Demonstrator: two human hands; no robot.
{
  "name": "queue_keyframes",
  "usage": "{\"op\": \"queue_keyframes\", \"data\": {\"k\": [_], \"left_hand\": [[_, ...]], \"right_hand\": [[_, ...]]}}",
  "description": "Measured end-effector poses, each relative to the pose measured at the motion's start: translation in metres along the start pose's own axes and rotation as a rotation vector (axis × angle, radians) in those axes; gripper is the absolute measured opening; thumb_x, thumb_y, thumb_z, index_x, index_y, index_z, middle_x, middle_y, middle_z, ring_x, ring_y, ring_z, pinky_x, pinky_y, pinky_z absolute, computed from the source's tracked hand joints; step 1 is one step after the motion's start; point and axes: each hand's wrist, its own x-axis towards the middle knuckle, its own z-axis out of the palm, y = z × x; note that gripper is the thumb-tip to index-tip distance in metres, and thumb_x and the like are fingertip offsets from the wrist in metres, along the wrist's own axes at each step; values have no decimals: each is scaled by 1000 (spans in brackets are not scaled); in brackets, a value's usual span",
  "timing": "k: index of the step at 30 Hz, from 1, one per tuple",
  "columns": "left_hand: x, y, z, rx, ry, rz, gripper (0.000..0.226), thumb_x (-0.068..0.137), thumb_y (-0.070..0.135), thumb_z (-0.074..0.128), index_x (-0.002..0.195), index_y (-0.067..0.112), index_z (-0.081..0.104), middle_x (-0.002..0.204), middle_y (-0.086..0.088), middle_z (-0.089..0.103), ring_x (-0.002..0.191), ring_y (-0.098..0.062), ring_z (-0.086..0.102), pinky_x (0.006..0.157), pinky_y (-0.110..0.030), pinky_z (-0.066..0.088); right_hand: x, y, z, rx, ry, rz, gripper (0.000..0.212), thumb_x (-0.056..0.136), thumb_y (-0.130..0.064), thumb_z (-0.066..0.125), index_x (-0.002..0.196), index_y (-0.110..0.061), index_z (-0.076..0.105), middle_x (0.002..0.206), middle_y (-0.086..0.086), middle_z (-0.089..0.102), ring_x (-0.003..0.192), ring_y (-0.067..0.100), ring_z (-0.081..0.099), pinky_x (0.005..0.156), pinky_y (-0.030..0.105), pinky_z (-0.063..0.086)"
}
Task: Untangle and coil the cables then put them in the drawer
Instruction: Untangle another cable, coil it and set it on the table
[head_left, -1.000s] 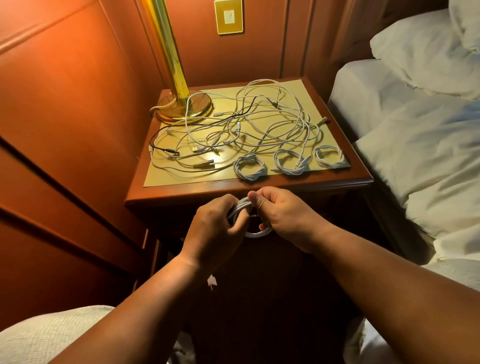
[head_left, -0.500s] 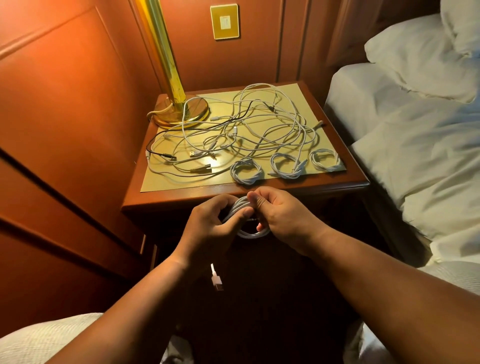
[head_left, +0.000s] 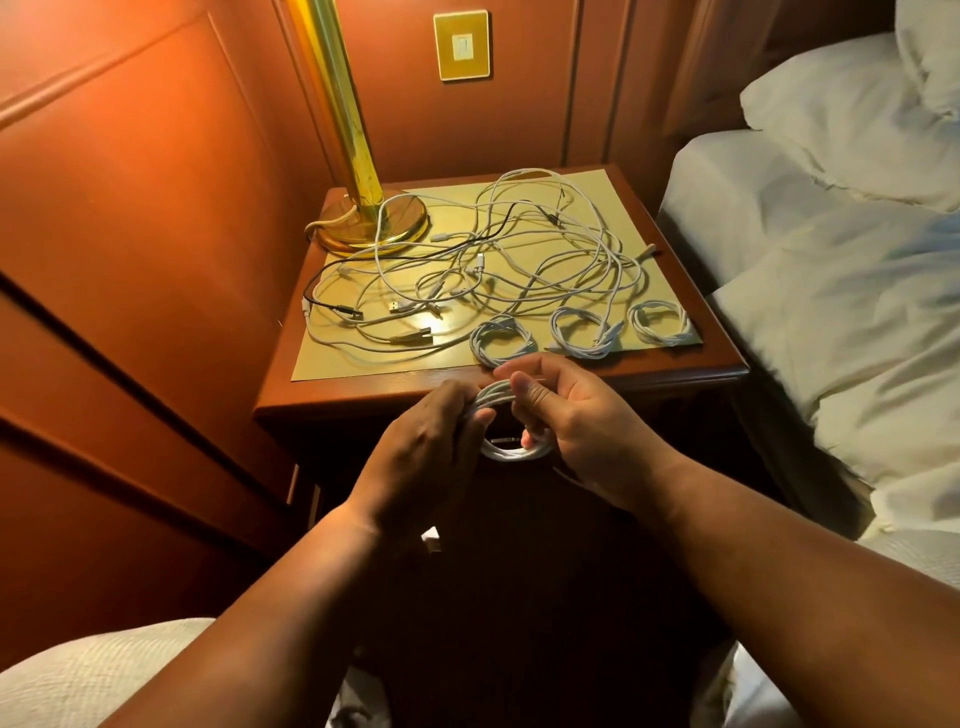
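A white cable coil (head_left: 511, 453) hangs in front of the nightstand's front edge, held between both hands. My left hand (head_left: 426, 457) grips its left side and my right hand (head_left: 576, 421) pinches its top and right side. Its loose plug end (head_left: 431, 538) dangles below my left wrist. Three finished white coils (head_left: 501, 343) (head_left: 584, 332) (head_left: 660, 325) lie in a row along the front of the yellow mat. Behind them sprawls a tangle of white and black cables (head_left: 493, 260). The drawer front below is dark and mostly hidden.
The wooden nightstand (head_left: 675, 371) carries a yellow mat (head_left: 363, 364) and a brass lamp base (head_left: 371, 223) at the back left. Wood wall panels close in on the left. A bed with white sheets (head_left: 831, 260) stands close on the right.
Both hands have kept hold of the coil and turned it a little, rising toward the nightstand's edge. The dangling plug end has swung under my left wrist.
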Motion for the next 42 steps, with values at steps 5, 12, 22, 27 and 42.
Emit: {"op": "queue_keyframes", "data": {"k": [5, 12, 22, 27, 42], "left_hand": [[-3, 1, 4, 84, 98, -2, 30, 102, 29, 42, 93, 5, 56, 76, 6, 52, 55, -9, 47, 49, -18, 38], [-2, 5, 4, 113, 24, -26, 33, 102, 38, 40, 94, 11, 57, 77, 6, 58, 58, -12, 54, 48, -34, 49], [14, 17, -16, -727, 63, -513, 28, 77, 27, 78, 93, 8, 65, 88, -11, 63, 75, -13, 60, 64, -16, 49], [9, 33, -3, -966, 221, -756, 25, 70, 22, 77, 86, 3, 72, 81, -7, 72, 76, -12, 67, 71, -25, 51], [5, 44, 4, -1378, 131, -911, 40, 80, 6, 71, 116, 15, 57, 88, -9, 71, 86, -21, 70, 81, -32, 53]], "right_hand": [[-1, 1, 6, 212, -53, 89, 24, 100, -26, 48, 115, -14, 62, 72, -3, 57, 64, 6, 51, 64, 25, 47], [-4, -1, 5, 85, 27, 47, 23, 101, -26, 47, 112, -13, 64, 87, -2, 71, 60, -2, 59, 68, 30, 45], [1, -4, -4, 151, 116, 8, 25, 103, -23, 44, 107, -9, 65, 75, 1, 55, 66, 8, 49, 59, 24, 41], [1, -4, -1, 285, 153, 57, 23, 102, -23, 45, 106, -11, 64, 73, 1, 55, 64, 8, 48, 58, 24, 40], [2, 2, 12, 104, 242, -48, 20, 102, -24, 47, 102, -17, 65, 84, 9, 67, 72, 10, 61, 65, 29, 50]]}}
